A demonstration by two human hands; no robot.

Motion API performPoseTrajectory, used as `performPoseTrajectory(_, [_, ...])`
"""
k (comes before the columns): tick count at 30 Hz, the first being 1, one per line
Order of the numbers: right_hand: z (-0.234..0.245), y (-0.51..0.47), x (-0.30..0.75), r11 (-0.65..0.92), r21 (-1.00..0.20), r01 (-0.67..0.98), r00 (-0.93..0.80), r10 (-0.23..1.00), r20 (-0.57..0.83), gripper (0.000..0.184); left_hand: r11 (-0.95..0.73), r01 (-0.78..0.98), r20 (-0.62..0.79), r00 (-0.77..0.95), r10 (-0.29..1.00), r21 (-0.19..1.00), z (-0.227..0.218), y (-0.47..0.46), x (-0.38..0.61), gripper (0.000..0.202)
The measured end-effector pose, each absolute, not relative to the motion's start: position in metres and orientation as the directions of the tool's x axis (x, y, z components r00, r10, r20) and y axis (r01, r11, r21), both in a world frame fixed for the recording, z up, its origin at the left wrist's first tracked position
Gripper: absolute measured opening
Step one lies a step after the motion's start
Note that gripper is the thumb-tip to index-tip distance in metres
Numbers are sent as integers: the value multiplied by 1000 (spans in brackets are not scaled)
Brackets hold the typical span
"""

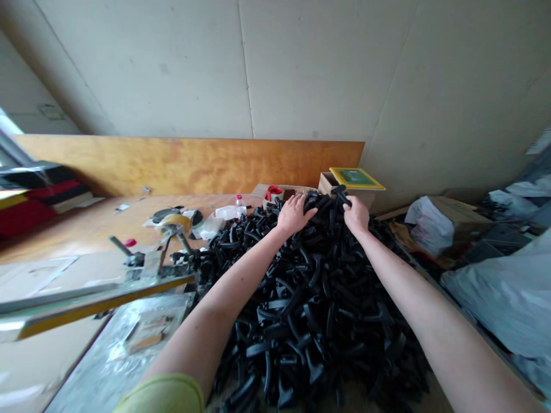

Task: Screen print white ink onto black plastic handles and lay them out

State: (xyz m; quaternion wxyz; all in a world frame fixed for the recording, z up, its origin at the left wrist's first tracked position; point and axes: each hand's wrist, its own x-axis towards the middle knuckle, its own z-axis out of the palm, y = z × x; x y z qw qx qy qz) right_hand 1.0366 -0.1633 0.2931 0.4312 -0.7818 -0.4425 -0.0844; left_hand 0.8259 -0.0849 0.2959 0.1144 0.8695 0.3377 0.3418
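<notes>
A large heap of black plastic handle-like parts [310, 298] covers the bench in front of me. My left hand [294, 214] lies on the far top of the heap, palm down, with its fingers stretched and the thumb apart. To the right of it, my right hand [356, 215] is closed around one black plastic part [341, 194], which sticks up past the fingers at the heap's back edge. The exact shape of that part is partly hidden by the fingers.
Behind the heap stand a wooden box with a green-and-yellow framed board [357, 178] and a small bottle [240, 206]. A metal clamp fixture [159, 258] with a long bar is at left. Plastic bags [430, 223] and a carton [460, 215] lie at right.
</notes>
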Motion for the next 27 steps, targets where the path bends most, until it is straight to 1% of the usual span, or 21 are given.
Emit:
performPoseTrajectory(1, [289, -173, 1023, -110, -677, 728, 589, 605, 535, 25, -730, 442, 542, 489, 684, 522, 293, -98, 813, 65])
performPoseTrajectory(2, [284, -185, 1005, 32, -754, 656, 577, 624, 528, 26, -699, 366, 560, 422, 713, 614, 290, -114, 800, 61])
performPoseTrajectory(4, [267, -212, 955, 253, -887, 386, 505, 747, 432, 33, -634, 216, 584, 254, 771, 743, 286, -146, 781, 59])
performPoseTrajectory(5, [257, -228, 925, 295, -930, 218, 455, 813, 364, 37, -625, 156, 603, 168, 780, 765, 284, -162, 774, 57])
performPoseTrajectory(6, [247, -244, 894, 273, -960, 69, 407, 870, 277, 39, -634, 114, 627, 98, 773, 765, 282, -176, 769, 56])
performPoseTrajectory(7, [238, -261, 866, 205, -977, -56, 349, 921, 173, 41, -651, 86, 649, 52, 759, 754, 278, -187, 764, 54])
performPoseTrajectory(9, [228, -293, 824, 122, -951, -283, 268, 963, 44, 41, -666, 70, 665, 40, 746, 743, 263, -204, 752, 52])
performPoseTrajectory(11, [231, -318, 807, 128, -888, -442, 219, 975, 31, 38, -613, 145, 607, 90, 790, 777, 232, -215, 732, 49])
performPoseTrajectory(13, [244, -333, 811, 174, -818, -549, 185, 979, 84, 36, -457, 300, 452, 92, 887, 837, 191, -228, 703, 46])
performPoseTrajectory(14, [251, -337, 816, 180, -792, -584, 164, 981, 102, 35, -337, 371, 349, 38, 936, 865, 171, -236, 687, 46])
performPoseTrajectory(16, [262, -341, 822, 143, -764, -629, 109, 989, 95, 34, -161, 405, 216, -93, 972, 900, 142, -257, 659, 48])
performPoseTrajectory(17, [263, -341, 820, 115, -763, -636, 85, 993, 79, 34, -126, 393, 198, -148, 969, 911, 138, -268, 648, 49])
performPoseTrajectory(18, [263, -340, 815, 87, -769, -633, 60, 996, 63, 34, -141, 380, 226, -188, 956, 914, 140, -279, 640, 49])
performPoseTrajectory(20, [254, -337, 792, 32, -797, -603, 20, 999, 25, 35, -288, 400, 396, -220, 892, 870, 164, -297, 628, 51])
performPoseTrajectory(21, [248, -337, 777, -5, -815, -579, -5, 1000, -3, 36, -390, 443, 513, -200, 835, 807, 181, -303, 623, 52])
performPoseTrajectory(22, [241, -337, 761, -49, -832, -553, -35, 999, -35, 36, -487, 500, 624, -144, 768, 716, 198, -306, 619, 54])
performPoseTrajectory(23, [235, -337, 746, -92, -845, -526, -72, 995, -63, 36, -566, 559, 706, -50, 707, 606, 213, -307, 613, 55])
performPoseTrajectory(24, [229, -337, 732, -124, -856, -502, -106, 991, -82, 36, -623, 603, 747, 67, 662, 498, 222, -305, 604, 56])
performPoseTrajectory(25, [223, -336, 720, -144, -865, -481, -138, 987, -88, 34, -661, 629, 746, 185, 639, 410, 226, -302, 593, 56])
performPoseTrajectory(26, [218, -333, 710, -149, -875, -461, -166, 983, -80, 31, -678, 644, 721, 274, 637, 354, 223, -298, 578, 55])
performPoseTrajectory(27, [212, -327, 701, -136, -889, -437, -180, 982, -61, 27, -672, 659, 688, 315, 654, 338, 215, -294, 560, 55])
